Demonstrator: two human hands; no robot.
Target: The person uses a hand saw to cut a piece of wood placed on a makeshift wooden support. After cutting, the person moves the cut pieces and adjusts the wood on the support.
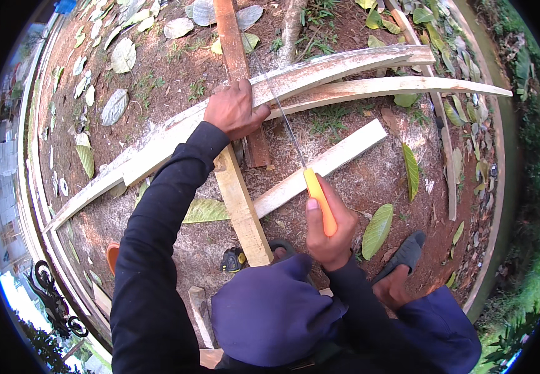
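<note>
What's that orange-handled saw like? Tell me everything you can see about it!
The saw has a yellow-orange handle, maybe plastic, and a long, thin, dark blade that looks like metal. The right hand is closed around the handle. From there the blade slants up and left in the picture, crossing a long pale board. It shows nearly edge-on, so I can't make out teeth or any cut.
</note>
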